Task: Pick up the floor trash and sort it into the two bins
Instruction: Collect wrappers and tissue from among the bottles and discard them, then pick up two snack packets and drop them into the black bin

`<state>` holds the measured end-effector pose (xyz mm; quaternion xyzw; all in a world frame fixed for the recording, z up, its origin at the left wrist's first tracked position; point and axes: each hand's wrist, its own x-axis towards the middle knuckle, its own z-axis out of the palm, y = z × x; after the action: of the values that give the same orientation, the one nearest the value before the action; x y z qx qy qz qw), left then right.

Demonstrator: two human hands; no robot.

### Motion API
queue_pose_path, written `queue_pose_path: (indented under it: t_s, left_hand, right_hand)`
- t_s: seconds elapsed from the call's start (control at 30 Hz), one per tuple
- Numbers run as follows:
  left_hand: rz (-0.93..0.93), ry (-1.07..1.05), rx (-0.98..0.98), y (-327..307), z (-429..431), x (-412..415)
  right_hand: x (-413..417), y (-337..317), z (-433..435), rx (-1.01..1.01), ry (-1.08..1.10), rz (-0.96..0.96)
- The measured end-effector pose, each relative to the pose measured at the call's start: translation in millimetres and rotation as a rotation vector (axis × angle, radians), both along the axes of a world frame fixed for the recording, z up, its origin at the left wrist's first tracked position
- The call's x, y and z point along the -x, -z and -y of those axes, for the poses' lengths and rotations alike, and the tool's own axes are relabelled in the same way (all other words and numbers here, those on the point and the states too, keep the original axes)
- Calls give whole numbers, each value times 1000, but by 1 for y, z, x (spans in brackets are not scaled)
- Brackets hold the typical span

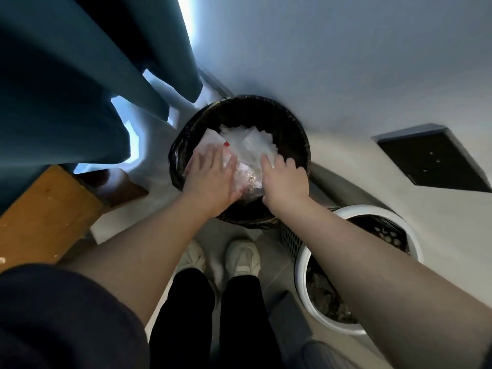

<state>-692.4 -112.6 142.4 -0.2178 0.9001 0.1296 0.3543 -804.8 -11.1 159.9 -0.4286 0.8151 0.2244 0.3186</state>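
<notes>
While we lean over the black-lined bin (294, 121), both our hands are down inside its mouth, on top of a heap of clear plastic wrappers (253, 143) that fills it. Our left hand (213, 177) lies flat on the near left part of the heap, fingers straight and slightly spread, pressing on the plastic. Our right hand (283, 179) rests on the near right part, fingers bent down into the wrappers; we cannot tell whether it pinches them or only pushes. A small red mark shows on one wrapper just beyond the left fingertips.

The white-rimmed bin (372, 208), with a dark mesh wall and dark crumpled contents, stands just beside the first bin, under our right forearm. Our pale shoes (242, 258) stand on the floor (210, 230) just in front of the black-lined bin. A teal curtain (66, 89) hangs to the left above a piece of wooden furniture (45, 209).
</notes>
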Motion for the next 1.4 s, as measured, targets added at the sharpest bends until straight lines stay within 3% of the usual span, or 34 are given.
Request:
queue_pose_path:
  t_s: [0.1,0.3,0.53,0.7,0.83,1.0,1.4]
  left_hand:
    - [49,151,109,-10,4,-13]
    - [188,157,104,10,6,-6]
    - [326,187,110,65,-1,12]
    - [299,226,139,44,2,13]
    - [258,287,171,-14,1,-2]
    - [180,131,109,-106,4,-39]
    - [-59,-371,176,-447,-32,-151]
  right_hand:
    - [2,-6,-2,38,-129,84]
    - [2,27,2,-118,-111,239]
    - [-4,88,12,-187,-112,269]
    - [-5,73,17,-203,-101,252]
    - [-4,15,12,-154,-116,213]
    - [-14,-86,2,-110,-159,164]
    - [-105,-413,-34,215,-91,90]
